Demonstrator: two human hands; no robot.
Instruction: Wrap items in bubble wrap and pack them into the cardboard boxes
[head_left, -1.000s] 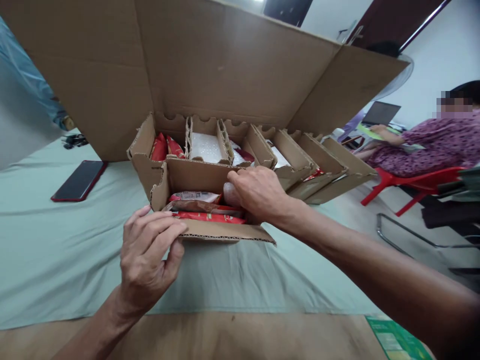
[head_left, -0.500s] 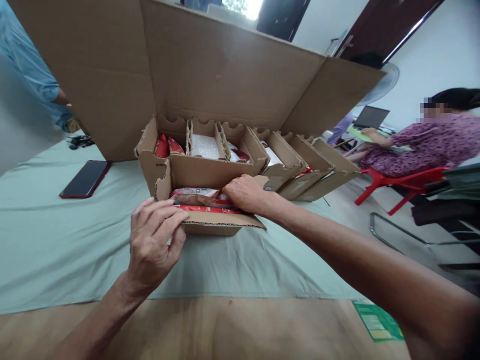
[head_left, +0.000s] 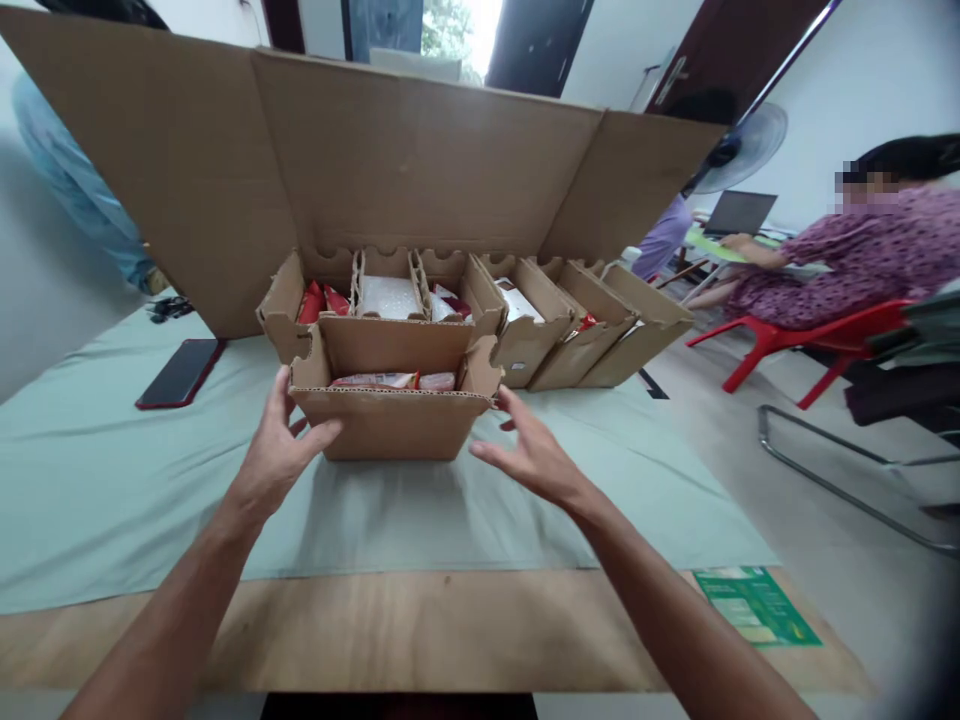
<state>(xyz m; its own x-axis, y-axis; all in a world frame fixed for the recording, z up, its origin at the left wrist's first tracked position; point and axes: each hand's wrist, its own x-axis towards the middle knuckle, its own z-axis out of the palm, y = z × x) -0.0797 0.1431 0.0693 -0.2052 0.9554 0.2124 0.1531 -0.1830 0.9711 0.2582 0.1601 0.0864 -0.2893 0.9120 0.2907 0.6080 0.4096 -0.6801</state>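
Note:
In front of me on the green cloth stands a small open cardboard box (head_left: 390, 425), its front flap now upright. Plastic packets (head_left: 379, 381) with some red show just above its front rim; the rest of them is hidden inside. My left hand (head_left: 281, 435) is at the box's left side, fingertips by the upper corner and thumb over the front face, fingers spread. At the right corner, my right hand (head_left: 536, 450) has its fingertips close to the edge and its thumb apart from the cardboard. Whether either hand presses on the box, I cannot tell.
Behind it stand several cardboard boxes (head_left: 525, 345) holding red packs and bubble wrap, before a tall cardboard panel (head_left: 435, 160). A phone (head_left: 178, 374) lies left on the cloth (head_left: 90, 490). A green printed sheet (head_left: 757, 606) is at the front right. A person (head_left: 862, 255) sits at right.
My right hand has come out of the box to its right side. My left hand has shifted from the front rim to the left side. The front flap now stands more upright.

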